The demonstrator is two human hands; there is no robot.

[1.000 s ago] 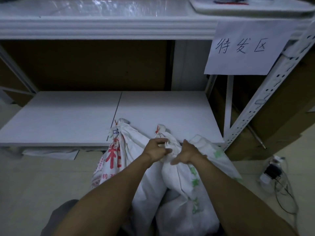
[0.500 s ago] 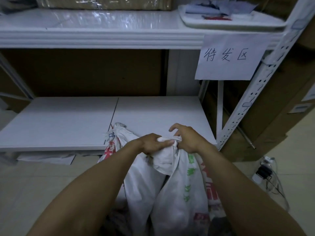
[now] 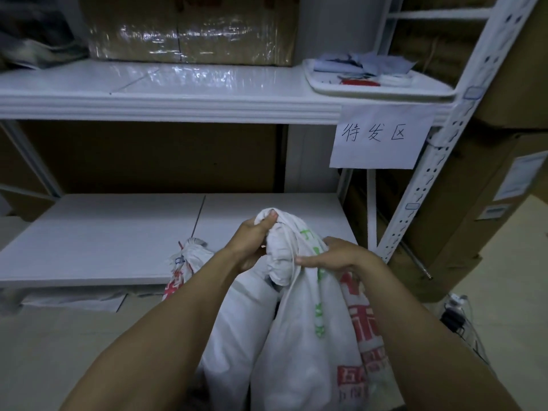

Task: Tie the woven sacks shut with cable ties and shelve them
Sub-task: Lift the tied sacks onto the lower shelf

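The sack, white with green and red print, stands upright at lower centre of the frame, in front of the lower shelf and not on it. Its neck is gathered into a bunch that rises above the shelf's front edge.

The left grip, a bare hand, is clamped round that bunched neck from the left, thumb pressed on the top of the cloth. The right grip is curled over the sack just below the neck on the right side, its fingers pinching the fabric. A thin white strand runs down the neck between the two hands; I cannot tell whether it is a cable tie or a seam.

A second sack stands touching the first on its left. Its closed top, with red print below it, leans at the shelf's front edge.

Higher in the frame, the upper shelf carries a film-wrapped carton and, at upper right, a tray of papers. A handwritten sign hangs from that shelf's edge beside the slotted post. Brown cartons stand at the right, with cables on the floor at lower right.
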